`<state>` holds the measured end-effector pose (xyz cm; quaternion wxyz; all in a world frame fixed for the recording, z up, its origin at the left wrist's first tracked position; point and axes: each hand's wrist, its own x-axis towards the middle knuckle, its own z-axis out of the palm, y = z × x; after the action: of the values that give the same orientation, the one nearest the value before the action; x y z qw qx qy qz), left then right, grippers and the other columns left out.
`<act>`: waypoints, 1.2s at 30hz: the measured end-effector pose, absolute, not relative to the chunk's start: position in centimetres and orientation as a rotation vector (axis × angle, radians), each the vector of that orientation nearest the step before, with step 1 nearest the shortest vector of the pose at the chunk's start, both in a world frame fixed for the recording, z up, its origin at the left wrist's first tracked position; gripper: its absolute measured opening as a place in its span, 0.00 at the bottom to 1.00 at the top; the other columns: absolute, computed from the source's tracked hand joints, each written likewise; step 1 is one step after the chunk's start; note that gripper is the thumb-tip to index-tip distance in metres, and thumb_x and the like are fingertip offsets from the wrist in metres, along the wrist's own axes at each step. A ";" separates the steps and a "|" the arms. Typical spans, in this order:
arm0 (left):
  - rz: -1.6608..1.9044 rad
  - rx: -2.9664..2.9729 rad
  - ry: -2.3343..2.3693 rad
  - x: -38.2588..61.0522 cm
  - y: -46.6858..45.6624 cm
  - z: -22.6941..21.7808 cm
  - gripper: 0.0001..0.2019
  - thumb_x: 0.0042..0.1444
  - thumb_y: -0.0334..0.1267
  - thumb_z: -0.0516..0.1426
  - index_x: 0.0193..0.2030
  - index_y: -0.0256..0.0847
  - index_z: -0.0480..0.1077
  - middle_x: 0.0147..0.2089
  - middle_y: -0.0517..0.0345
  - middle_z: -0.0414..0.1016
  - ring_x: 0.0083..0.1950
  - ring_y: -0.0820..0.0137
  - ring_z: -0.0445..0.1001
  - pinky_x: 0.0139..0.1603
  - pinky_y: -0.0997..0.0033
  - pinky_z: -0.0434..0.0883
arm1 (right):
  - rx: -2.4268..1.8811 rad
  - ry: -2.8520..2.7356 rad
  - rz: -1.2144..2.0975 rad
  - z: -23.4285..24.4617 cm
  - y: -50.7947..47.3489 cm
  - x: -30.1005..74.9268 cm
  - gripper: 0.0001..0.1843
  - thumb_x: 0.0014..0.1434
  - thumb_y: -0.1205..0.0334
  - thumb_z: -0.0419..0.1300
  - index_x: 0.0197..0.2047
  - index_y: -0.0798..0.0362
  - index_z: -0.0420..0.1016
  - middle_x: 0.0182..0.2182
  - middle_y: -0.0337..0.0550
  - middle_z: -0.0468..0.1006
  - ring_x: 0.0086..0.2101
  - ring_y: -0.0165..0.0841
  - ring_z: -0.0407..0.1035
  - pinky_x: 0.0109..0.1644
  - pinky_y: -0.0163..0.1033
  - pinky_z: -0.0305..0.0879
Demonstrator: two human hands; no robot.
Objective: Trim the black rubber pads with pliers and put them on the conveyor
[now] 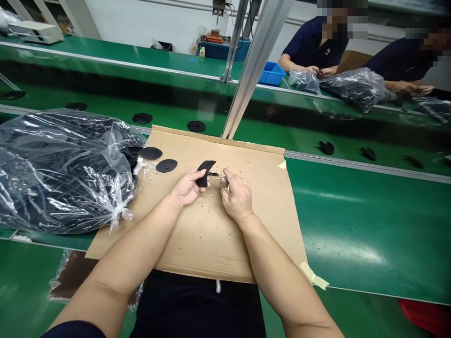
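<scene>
Although the fingers (232, 184) of the right hand (237, 199) hide most of it, a small shiny object (224, 183) shows pinched between them; what it is cannot be made out. Just beside it, the left hand (188, 188) pinches a curved black piece (204, 171) between thumb and fingers. Dark specks (211, 220) litter the cardboard sheet (211, 256) beneath both hands. Two black discs (158, 159) lie near its far edge, next to a clear bag (59, 173) of dark parts. The sheet rests on a green workbench (352, 220). Beyond a metal post (253, 61), two co-workers (317, 47) handle bagged parts near a blue bin (271, 72).
</scene>
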<state>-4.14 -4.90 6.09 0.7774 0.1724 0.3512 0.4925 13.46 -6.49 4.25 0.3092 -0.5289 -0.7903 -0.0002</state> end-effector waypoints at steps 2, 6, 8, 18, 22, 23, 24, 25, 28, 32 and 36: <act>1.058 0.390 0.751 -4.2 -4.9 6.1 0.06 0.55 0.30 0.58 0.37 0.36 0.63 0.27 0.58 0.69 0.24 0.74 0.71 0.17 0.82 0.61 | -1.429 -2.097 -0.036 4.3 -6.6 13.4 0.23 0.63 0.62 0.51 0.60 0.56 0.67 0.40 0.49 0.76 0.40 0.43 0.66 0.48 0.47 0.61; 1.059 0.398 0.753 -4.2 -5.0 6.2 0.08 0.53 0.30 0.59 0.37 0.36 0.63 0.27 0.58 0.68 0.24 0.74 0.71 0.17 0.82 0.60 | -1.431 -2.099 -0.042 4.4 -6.7 13.4 0.22 0.63 0.61 0.51 0.59 0.55 0.67 0.38 0.49 0.75 0.39 0.43 0.65 0.47 0.47 0.60; 1.059 0.405 0.760 -4.2 -5.0 6.3 0.08 0.53 0.30 0.59 0.37 0.36 0.63 0.27 0.58 0.68 0.24 0.74 0.71 0.17 0.82 0.60 | -1.427 -2.096 -0.040 4.4 -6.7 13.4 0.22 0.64 0.60 0.51 0.59 0.55 0.68 0.38 0.49 0.75 0.39 0.42 0.65 0.47 0.46 0.60; 1.066 0.437 0.755 -4.2 -5.2 6.1 0.09 0.53 0.30 0.59 0.40 0.36 0.63 0.27 0.59 0.68 0.24 0.74 0.70 0.18 0.82 0.61 | -1.453 -2.124 -0.090 4.6 -6.7 13.5 0.21 0.63 0.62 0.52 0.58 0.56 0.69 0.36 0.49 0.75 0.38 0.43 0.65 0.45 0.45 0.61; 1.079 0.454 0.760 -4.2 -5.2 6.2 0.10 0.52 0.31 0.59 0.40 0.37 0.62 0.26 0.59 0.67 0.24 0.74 0.70 0.19 0.81 0.61 | -1.441 -2.163 -0.111 4.6 -6.7 13.7 0.23 0.59 0.66 0.52 0.58 0.55 0.69 0.37 0.49 0.76 0.37 0.42 0.66 0.45 0.45 0.62; 1.083 0.455 0.762 -4.2 -5.3 6.2 0.11 0.52 0.31 0.60 0.39 0.37 0.62 0.26 0.59 0.67 0.24 0.74 0.70 0.19 0.81 0.62 | -1.437 -2.166 -0.122 4.6 -6.7 13.8 0.24 0.58 0.67 0.52 0.57 0.55 0.69 0.37 0.48 0.76 0.37 0.42 0.66 0.45 0.45 0.62; 1.087 0.454 0.763 -4.2 -5.3 6.1 0.11 0.52 0.31 0.60 0.39 0.37 0.62 0.26 0.59 0.67 0.25 0.73 0.70 0.19 0.81 0.62 | -1.435 -2.167 -0.131 4.6 -6.7 13.8 0.24 0.56 0.68 0.53 0.57 0.54 0.70 0.38 0.48 0.77 0.37 0.42 0.66 0.45 0.45 0.62; 1.090 0.453 0.761 -4.2 -5.3 6.1 0.11 0.52 0.31 0.60 0.39 0.37 0.62 0.26 0.60 0.67 0.25 0.73 0.70 0.19 0.81 0.62 | -1.436 -2.168 -0.135 4.6 -6.7 13.8 0.25 0.55 0.69 0.53 0.57 0.54 0.70 0.38 0.48 0.77 0.37 0.42 0.66 0.45 0.45 0.63; 1.101 0.454 0.745 -4.3 -5.4 5.9 0.12 0.52 0.31 0.61 0.41 0.37 0.62 0.27 0.61 0.67 0.25 0.73 0.71 0.20 0.81 0.63 | -1.447 -2.173 -0.114 4.4 -6.6 13.9 0.26 0.53 0.71 0.53 0.55 0.54 0.71 0.38 0.48 0.77 0.37 0.42 0.68 0.46 0.44 0.64; 1.107 0.475 0.749 -4.2 -5.3 5.7 0.13 0.52 0.33 0.61 0.42 0.37 0.62 0.27 0.61 0.67 0.26 0.73 0.72 0.21 0.80 0.65 | -1.459 -2.151 -0.057 3.9 -6.5 13.8 0.24 0.54 0.70 0.53 0.54 0.53 0.72 0.40 0.47 0.78 0.39 0.41 0.70 0.46 0.43 0.66; 1.193 0.533 0.801 -3.8 -5.1 5.7 0.17 0.50 0.36 0.64 0.43 0.40 0.63 0.29 0.62 0.69 0.27 0.72 0.74 0.24 0.77 0.70 | -1.423 -2.045 0.030 3.7 -6.4 13.7 0.20 0.59 0.65 0.53 0.55 0.54 0.71 0.43 0.48 0.78 0.41 0.41 0.71 0.49 0.44 0.67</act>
<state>-3.83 -5.15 5.74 0.7205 0.2413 0.3623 0.5398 13.68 -6.35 3.67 0.3194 -0.5412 -0.7778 0.0114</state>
